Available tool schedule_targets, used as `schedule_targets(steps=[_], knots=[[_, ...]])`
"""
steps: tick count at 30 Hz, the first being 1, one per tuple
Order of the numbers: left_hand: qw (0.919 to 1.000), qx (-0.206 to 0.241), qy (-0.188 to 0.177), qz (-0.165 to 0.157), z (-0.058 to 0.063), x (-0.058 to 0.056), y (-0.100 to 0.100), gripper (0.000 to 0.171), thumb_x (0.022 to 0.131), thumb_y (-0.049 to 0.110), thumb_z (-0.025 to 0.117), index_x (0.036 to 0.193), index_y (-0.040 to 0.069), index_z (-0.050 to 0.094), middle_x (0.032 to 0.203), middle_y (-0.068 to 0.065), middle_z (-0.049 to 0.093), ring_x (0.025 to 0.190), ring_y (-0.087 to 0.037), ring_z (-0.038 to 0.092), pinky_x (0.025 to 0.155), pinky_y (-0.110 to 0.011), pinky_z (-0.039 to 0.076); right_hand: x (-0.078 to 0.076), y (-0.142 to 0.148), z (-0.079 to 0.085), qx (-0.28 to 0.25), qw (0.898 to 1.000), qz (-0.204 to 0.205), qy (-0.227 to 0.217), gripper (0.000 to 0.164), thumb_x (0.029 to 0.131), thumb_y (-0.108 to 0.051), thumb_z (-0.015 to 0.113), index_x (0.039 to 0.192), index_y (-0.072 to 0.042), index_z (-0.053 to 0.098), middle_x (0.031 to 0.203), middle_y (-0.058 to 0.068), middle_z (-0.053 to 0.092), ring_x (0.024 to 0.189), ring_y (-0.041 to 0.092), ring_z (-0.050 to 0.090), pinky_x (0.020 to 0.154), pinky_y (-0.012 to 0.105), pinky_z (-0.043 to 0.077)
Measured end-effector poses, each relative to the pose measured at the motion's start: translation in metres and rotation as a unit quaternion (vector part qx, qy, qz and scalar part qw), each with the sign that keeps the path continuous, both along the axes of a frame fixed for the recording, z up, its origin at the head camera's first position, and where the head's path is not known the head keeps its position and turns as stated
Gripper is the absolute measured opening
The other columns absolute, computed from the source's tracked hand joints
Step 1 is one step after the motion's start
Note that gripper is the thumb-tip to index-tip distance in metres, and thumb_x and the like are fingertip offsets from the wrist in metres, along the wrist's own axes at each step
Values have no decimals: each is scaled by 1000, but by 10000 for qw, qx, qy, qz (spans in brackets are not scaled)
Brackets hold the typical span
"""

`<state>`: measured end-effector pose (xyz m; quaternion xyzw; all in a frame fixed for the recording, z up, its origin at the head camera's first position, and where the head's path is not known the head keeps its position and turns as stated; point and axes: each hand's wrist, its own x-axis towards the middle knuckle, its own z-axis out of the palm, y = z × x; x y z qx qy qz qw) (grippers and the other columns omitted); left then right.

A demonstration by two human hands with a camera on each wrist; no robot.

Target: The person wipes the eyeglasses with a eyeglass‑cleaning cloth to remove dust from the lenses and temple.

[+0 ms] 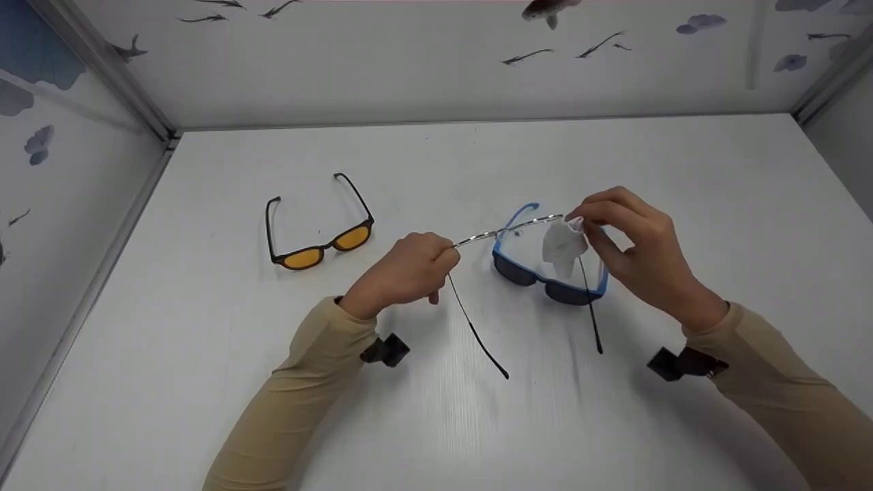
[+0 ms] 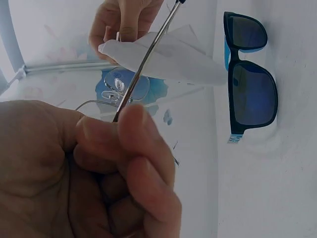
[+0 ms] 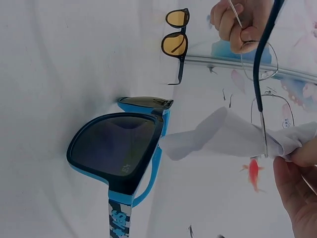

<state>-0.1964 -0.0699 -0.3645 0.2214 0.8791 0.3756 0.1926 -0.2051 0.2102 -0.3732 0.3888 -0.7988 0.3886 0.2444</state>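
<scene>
Thin metal-rimmed eyeglasses (image 1: 484,236) with clear lenses are held up between both hands, their dark-tipped temples pointing down toward the person. The left hand (image 1: 412,269) pinches one end of the frame near the hinge, its fingers curled. At the other end, the right hand (image 1: 638,249) pinches a white cloth (image 1: 563,247) against the frame; the cloth hangs down and covers part of that lens. In the right wrist view, folds of the cloth (image 3: 213,134) spread behind a temple. Blue-and-black sunglasses (image 1: 515,269) lie on the table below the eyeglasses.
Black-framed glasses with orange lenses (image 1: 303,258) lie to the left on the white table (image 1: 436,436), temples unfolded. White panels with fish and plant prints (image 1: 409,75) border the table at the back and sides. A small black device sits on each wrist.
</scene>
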Motion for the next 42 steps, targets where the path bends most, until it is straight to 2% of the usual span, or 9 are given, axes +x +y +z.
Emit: schedule_targets(steps=[7, 14, 18, 21, 25, 29, 34, 37, 42], knots=[[9991, 238, -126, 317, 0, -2, -3, 29, 89, 8, 32, 62, 9, 41, 59, -5, 51, 50, -16, 57, 47, -24, 32, 4, 2, -5, 494, 9987, 92, 127, 39, 66, 23, 63, 94, -4, 65, 92, 10, 56, 82, 20, 56, 79, 14, 42], [9925, 539, -195, 1080, -3, -12, -14, 30, 90, 12, 32, 63, 8, 45, 56, -4, 51, 51, -19, 58, 43, -24, 32, 14, 8, -12, 959, 9948, 345, -79, 41, 64, 21, 66, 94, -6, 66, 94, 7, 57, 83, 15, 57, 70, 18, 48], [9892, 702, -330, 1246, -5, -15, -20, 29, 89, 12, 32, 64, 7, 46, 56, -5, 51, 53, -20, 58, 44, -24, 34, 20, 10, -13, 1052, 9932, 477, -128, 44, 62, 22, 67, 95, -7, 66, 93, 5, 58, 81, 15, 57, 69, 16, 47], [9903, 622, -351, 1195, -6, -15, -19, 29, 90, 12, 32, 65, 7, 46, 57, -5, 51, 53, -19, 58, 45, -24, 34, 21, 10, -12, 1070, 9928, 525, -126, 45, 61, 22, 67, 95, -7, 66, 93, 5, 58, 81, 15, 57, 68, 16, 47], [9950, 363, -224, 898, -6, -13, -15, 30, 90, 12, 32, 65, 8, 46, 55, -3, 51, 54, -23, 59, 46, -25, 33, 17, 8, -12, 1063, 9933, 445, -87, 42, 63, 21, 66, 95, -6, 66, 94, 6, 57, 82, 15, 58, 70, 14, 46], [9981, 162, -76, 589, -5, -10, -10, 31, 90, 10, 31, 62, 8, 43, 51, -3, 51, 58, -34, 60, 46, -25, 32, 12, 5, -11, 1065, 9937, 331, 136, 40, 63, 21, 67, 94, -5, 65, 94, 8, 57, 82, 16, 58, 69, 15, 47], [9997, 26, -197, 158, -5, -4, -3, 30, 90, 9, 32, 61, 10, 40, 51, -4, 51, 58, -32, 59, 46, -24, 30, 6, 0, -10, 1105, 9917, 175, 632, 39, 65, 20, 66, 95, -4, 64, 94, 12, 57, 82, 18, 58, 65, 23, 50], [9994, 112, -335, -2, -5, -2, 0, 29, 90, 9, 32, 62, 9, 41, 53, -4, 52, 57, -28, 60, 48, -23, 32, 4, -2, -8, 1097, 9898, -2, 907, 39, 65, 20, 66, 96, -2, 64, 94, 14, 56, 82, 22, 58, 61, 29, 51], [9960, 607, -644, 113, -4, -1, -3, 28, 91, 8, 30, 69, 4, 46, 60, -7, 54, 57, -19, 58, 56, -29, 43, 5, -1, -10, 1128, 9876, -157, 1082, 41, 64, 20, 67, 97, -3, 63, 93, 15, 56, 81, 25, 58, 59, 34, 51]])
